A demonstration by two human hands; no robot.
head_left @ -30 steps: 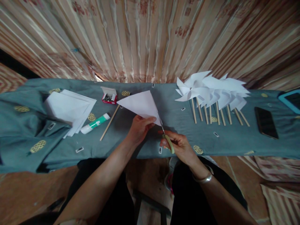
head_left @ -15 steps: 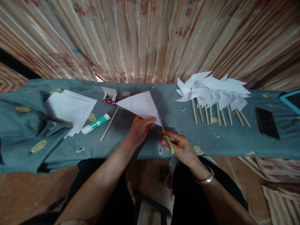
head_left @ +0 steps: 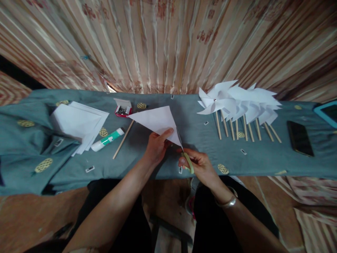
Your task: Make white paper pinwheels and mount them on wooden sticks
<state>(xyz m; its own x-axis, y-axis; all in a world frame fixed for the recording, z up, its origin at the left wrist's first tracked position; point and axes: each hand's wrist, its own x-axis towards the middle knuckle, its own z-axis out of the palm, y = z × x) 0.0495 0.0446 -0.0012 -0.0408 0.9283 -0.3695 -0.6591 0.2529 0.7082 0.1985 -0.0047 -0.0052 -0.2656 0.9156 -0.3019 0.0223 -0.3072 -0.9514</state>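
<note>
My left hand (head_left: 157,144) pinches a white folded-looking sheet of paper (head_left: 158,119) by its lower edge, thumb on top. The sheet is triangular and held above the cloth. In my right hand (head_left: 200,164) is a pair of scissors (head_left: 188,162) with pale yellow-green handles. Its blades lie along the right edge of the paper; whether they cut into it I cannot tell. Close to the paper's left tip are a red box (head_left: 123,111) of small metal pins, its lid up, and a wooden stick (head_left: 123,139).
A glue stick (head_left: 107,139) lies beside several white sheets (head_left: 76,121) on the left. Several paper pinwheels (head_left: 223,98) on wooden sticks overlap in a row on the right. Beyond them are a black phone (head_left: 300,138) and a blue-edged device (head_left: 326,113). A curtain (head_left: 163,45) hangs behind the cloth-covered table (head_left: 195,119).
The paper has shifted slightly down and tilted a little. My right hand and the scissors have moved slightly down and left.
</note>
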